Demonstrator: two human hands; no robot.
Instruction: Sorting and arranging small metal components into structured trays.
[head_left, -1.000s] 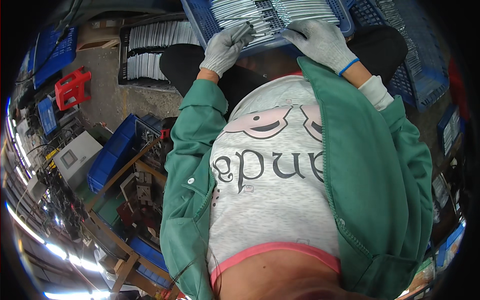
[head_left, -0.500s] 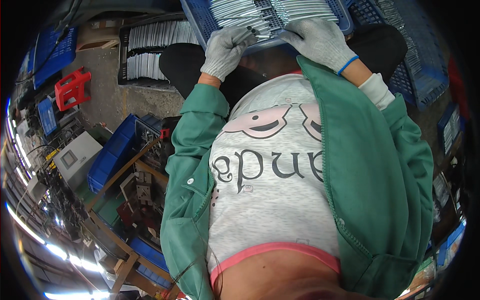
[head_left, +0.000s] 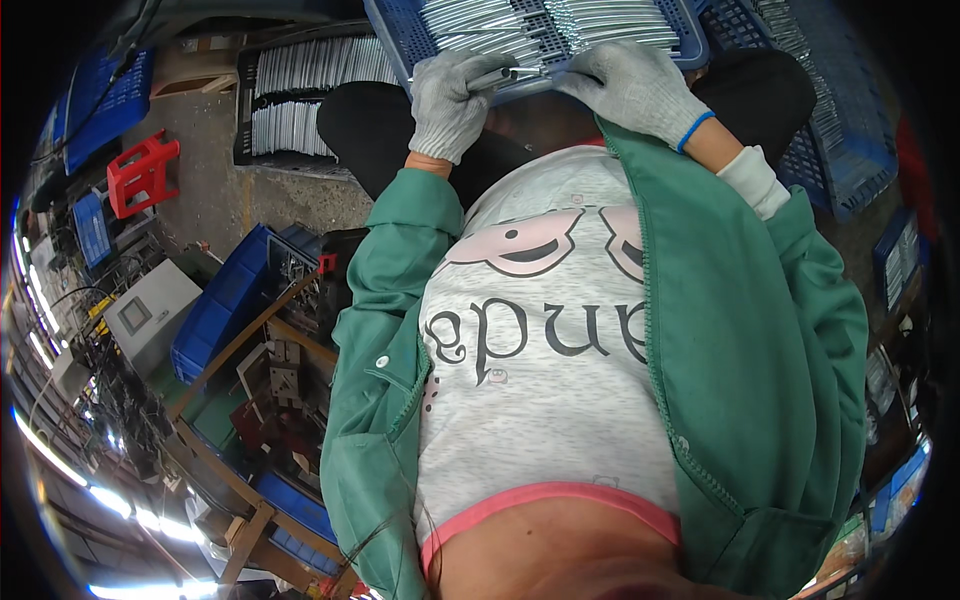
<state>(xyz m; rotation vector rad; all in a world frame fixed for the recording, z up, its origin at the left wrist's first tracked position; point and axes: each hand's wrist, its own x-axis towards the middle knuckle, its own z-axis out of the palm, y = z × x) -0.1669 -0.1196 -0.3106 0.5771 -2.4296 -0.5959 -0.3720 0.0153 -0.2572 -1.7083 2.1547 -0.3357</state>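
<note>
My left hand [head_left: 452, 100], in a grey knit glove, is closed round a thin grey metal rod [head_left: 508, 74] at the near edge of a blue plastic crate [head_left: 395, 35]. My right hand [head_left: 628, 90], also gloved with a blue cuff band, rests on the crate's near rim and pinches the other end of the same rod. The crate holds several long silver metal rods [head_left: 540, 25] lying side by side. My green jacket and grey printed shirt fill the middle of the view.
A black tray of silver rods [head_left: 300, 85] lies on the concrete floor to the left. Another blue crate [head_left: 830, 130] stands at the right. A red stool [head_left: 140, 175], blue bins [head_left: 225, 310], a grey box [head_left: 150, 315] and wooden frames crowd the left side.
My left hand has turned slightly and drawn the rod out toward the crate's edge. My right hand has closed in on the rod's other end.
</note>
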